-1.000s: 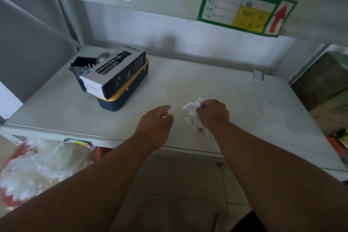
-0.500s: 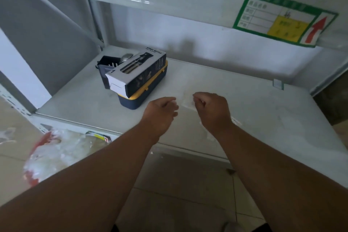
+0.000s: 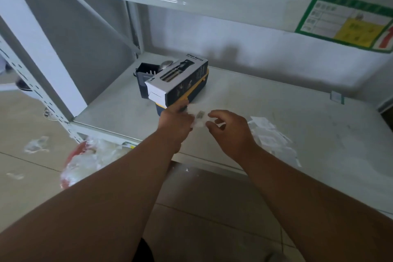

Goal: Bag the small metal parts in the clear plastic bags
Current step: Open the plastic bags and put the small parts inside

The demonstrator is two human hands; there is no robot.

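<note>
A small clear plastic bag (image 3: pixel 198 120) with a small metal part (image 3: pixel 200 114) inside hangs between my hands above the white shelf (image 3: pixel 276 102). My left hand (image 3: pixel 176 120) pinches the bag's left edge. My right hand (image 3: pixel 228 128) has curled fingers at the bag's right edge; whether they grip it is blurred. A loose heap of clear plastic bags (image 3: pixel 272 137) lies on the shelf just right of my right wrist.
A spray-bottle box (image 3: pixel 178 80) lies on a blue and yellow case (image 3: pixel 197 91) beyond my left hand, with a dark holder (image 3: pixel 146 71) behind. A large plastic-wrapped bundle (image 3: pixel 89 159) sits on the floor under the shelf edge. Green labels hang on the upper shelf.
The view has swung left. My hands rose slightly and now hold a small bag between them. The heap of bags has come into sight at the right.
</note>
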